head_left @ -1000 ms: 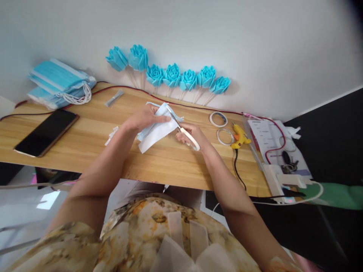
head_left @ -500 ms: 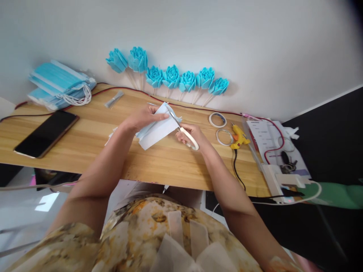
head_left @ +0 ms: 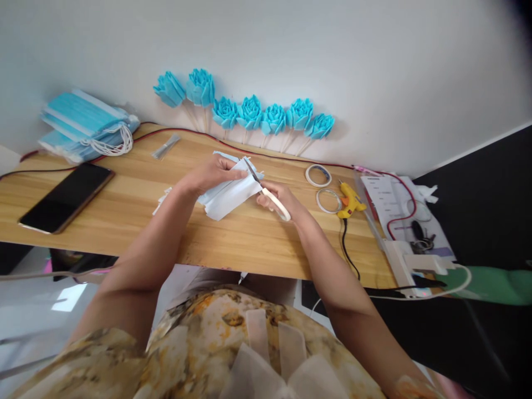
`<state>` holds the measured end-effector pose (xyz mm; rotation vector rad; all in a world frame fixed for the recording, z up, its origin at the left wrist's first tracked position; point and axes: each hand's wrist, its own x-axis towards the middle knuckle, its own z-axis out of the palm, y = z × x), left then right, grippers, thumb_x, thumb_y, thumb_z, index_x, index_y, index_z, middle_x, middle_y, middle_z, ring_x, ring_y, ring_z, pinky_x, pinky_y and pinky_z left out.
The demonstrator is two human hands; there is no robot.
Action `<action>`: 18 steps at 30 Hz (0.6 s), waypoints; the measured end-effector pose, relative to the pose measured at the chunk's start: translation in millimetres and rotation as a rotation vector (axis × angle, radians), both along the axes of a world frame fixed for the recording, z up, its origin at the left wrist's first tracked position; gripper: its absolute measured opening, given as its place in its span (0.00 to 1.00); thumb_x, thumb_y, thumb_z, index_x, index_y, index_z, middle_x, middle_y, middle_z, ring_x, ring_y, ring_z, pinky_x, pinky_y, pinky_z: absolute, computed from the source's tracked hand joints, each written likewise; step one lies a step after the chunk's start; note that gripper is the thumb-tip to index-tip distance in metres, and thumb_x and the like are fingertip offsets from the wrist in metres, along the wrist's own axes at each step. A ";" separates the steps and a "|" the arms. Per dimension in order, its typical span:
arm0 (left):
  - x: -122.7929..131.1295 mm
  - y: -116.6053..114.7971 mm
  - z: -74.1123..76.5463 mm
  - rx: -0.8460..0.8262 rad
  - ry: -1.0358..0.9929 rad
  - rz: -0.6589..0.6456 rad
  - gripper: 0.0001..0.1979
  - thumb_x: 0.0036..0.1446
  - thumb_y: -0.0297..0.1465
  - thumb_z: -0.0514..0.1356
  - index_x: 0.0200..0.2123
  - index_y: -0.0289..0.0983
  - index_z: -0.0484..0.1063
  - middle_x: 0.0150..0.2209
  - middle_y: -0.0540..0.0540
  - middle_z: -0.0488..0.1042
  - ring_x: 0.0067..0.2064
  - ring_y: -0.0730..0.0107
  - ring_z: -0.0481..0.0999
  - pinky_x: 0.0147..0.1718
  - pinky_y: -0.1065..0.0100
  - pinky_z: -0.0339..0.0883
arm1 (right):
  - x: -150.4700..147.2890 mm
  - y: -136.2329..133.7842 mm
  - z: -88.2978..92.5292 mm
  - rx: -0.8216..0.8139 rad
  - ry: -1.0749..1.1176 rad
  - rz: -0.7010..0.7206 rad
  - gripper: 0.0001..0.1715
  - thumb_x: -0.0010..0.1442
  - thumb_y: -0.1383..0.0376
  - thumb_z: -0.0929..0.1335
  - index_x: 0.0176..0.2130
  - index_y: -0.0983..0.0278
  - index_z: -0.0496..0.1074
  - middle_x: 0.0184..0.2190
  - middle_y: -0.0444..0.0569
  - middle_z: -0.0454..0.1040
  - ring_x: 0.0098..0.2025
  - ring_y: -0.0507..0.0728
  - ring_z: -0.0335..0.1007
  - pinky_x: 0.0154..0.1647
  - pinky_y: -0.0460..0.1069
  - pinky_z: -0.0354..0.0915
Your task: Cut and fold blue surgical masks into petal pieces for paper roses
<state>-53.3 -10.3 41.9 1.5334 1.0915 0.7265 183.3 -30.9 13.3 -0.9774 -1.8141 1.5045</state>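
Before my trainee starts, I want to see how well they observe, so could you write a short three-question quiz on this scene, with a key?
1. Multiple choice: what does the right hand hold?
a) a phone
b) scissors
c) keys
2. True or false: the left hand holds the glue gun.
3. Count: how many blue flowers are lined up along the wall?

Key:
1. b
2. False; it holds pale sheet material.
3. Seven.
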 end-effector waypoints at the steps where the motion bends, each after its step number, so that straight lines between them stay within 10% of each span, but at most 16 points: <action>1: 0.0 0.1 -0.2 0.000 0.000 -0.002 0.21 0.48 0.48 0.71 0.29 0.33 0.82 0.24 0.48 0.75 0.25 0.75 0.68 0.23 0.73 0.59 | 0.2 0.4 -1.3 -0.003 0.002 -0.003 0.28 0.52 0.46 0.76 0.41 0.65 0.74 0.28 0.42 0.67 0.28 0.49 0.59 0.27 0.46 0.57; 18: -1.6 0.7 0.2 -0.019 -0.075 -0.041 0.21 0.46 0.47 0.73 0.29 0.33 0.82 0.26 0.47 0.78 0.26 0.72 0.71 0.25 0.72 0.63 | 0.6 0.4 -7.1 -0.067 0.029 -0.022 0.20 0.51 0.53 0.78 0.32 0.64 0.74 0.21 0.39 0.67 0.20 0.46 0.58 0.19 0.44 0.54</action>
